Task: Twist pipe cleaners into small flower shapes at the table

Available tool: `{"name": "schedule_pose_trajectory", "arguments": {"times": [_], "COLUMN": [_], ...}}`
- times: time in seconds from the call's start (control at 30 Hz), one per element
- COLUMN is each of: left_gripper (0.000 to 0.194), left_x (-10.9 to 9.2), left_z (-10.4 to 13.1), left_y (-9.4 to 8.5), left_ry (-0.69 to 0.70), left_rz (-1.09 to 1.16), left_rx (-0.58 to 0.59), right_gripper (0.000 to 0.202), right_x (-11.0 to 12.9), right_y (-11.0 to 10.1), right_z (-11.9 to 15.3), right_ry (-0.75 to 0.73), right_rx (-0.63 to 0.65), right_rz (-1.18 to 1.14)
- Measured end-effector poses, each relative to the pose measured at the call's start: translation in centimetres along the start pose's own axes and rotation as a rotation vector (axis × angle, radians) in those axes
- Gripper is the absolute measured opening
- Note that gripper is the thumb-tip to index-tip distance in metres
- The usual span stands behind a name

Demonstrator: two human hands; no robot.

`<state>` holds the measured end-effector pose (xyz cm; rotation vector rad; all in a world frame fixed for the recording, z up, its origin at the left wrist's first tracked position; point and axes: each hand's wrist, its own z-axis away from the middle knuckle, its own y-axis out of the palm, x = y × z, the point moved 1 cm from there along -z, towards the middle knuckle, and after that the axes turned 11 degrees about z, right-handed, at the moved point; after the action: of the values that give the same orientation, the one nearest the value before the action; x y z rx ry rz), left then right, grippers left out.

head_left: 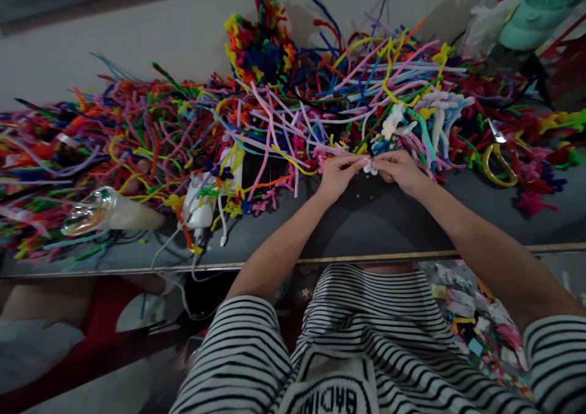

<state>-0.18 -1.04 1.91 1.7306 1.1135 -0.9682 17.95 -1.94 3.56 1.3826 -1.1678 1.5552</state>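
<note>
Between my two hands is a small white pipe-cleaner flower (370, 167), held over the dark tabletop. My left hand (341, 173) pinches its left side with thumb and forefinger. From the other side my right hand (399, 171) grips it, fingers curled together. The fingertips partly cover the flower. Just behind my right hand lies a bunch of white and lilac pipe-cleaner pieces (442, 112). Long pink, lilac and yellow pipe cleaners (279, 121) are heaped behind my left hand.
Scissors with yellow handles (499, 168) lie to the right. A white charger with cables (199, 203) and a plastic-topped cup (132, 211) stand left. A colourful pipe-cleaner mound (263, 47) rises against the wall. Scraps (480, 316) litter the floor; another person's leg (46, 304) shows lower left.
</note>
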Motion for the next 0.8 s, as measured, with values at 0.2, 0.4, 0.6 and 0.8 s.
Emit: {"name": "schedule_pose_trajectory", "arguments": {"times": [0.2,0.4,0.6,0.8], "left_gripper": [0.055,0.052,0.047,0.041], "left_x": [0.32,0.07,-0.24,0.28], "left_z": [0.05,-0.09,-0.27,-0.24], "left_y": [-0.04,-0.06,-0.33,-0.65], "left_ry": [-0.18,-0.24,-0.384,-0.381], "left_rz": [0.072,0.094,0.21,0.18], "left_rx": [-0.031,0.03,0.132,0.124], "right_gripper": [0.043,0.044,0.039,0.037], "right_x": [0.14,0.28,0.19,-0.01], "right_y": [-0.17,-0.2,-0.32,-0.71], "right_z": [0.18,0.37,0.27,0.22], "right_ry": [-0.079,-0.126,-0.111,-0.102], "right_rx": [-0.138,-0.118,-0.109,-0.098], "right_rz": [0.109,0.236,0.228,0.239]}}
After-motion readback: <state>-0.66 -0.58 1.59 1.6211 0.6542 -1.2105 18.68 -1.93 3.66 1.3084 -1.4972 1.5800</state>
